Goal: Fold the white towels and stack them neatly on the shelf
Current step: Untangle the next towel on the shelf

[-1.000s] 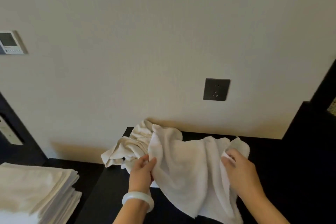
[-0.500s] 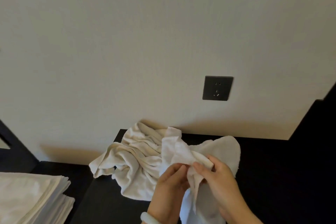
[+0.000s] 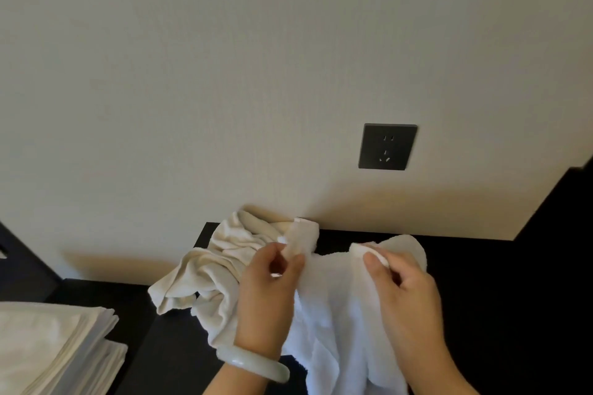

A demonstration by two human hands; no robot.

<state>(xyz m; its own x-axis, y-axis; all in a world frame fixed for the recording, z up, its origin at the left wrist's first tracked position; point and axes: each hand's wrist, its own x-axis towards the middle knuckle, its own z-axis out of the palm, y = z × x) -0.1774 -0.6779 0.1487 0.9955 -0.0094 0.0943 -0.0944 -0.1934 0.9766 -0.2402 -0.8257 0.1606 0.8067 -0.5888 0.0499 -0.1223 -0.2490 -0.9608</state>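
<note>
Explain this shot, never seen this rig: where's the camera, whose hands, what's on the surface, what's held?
No robot here: a person wears one wide-angle camera on the head, looking forward and down at their own two hands. The left hand, with a pale bracelet on its wrist, pinches one corner of a white towel; the right hand pinches another corner. The towel drapes down over a dark surface. Beyond the left hand a crumpled cream towel lies against the wall. A stack of folded towels sits at lower left. A dark socket is on the wall.
</note>
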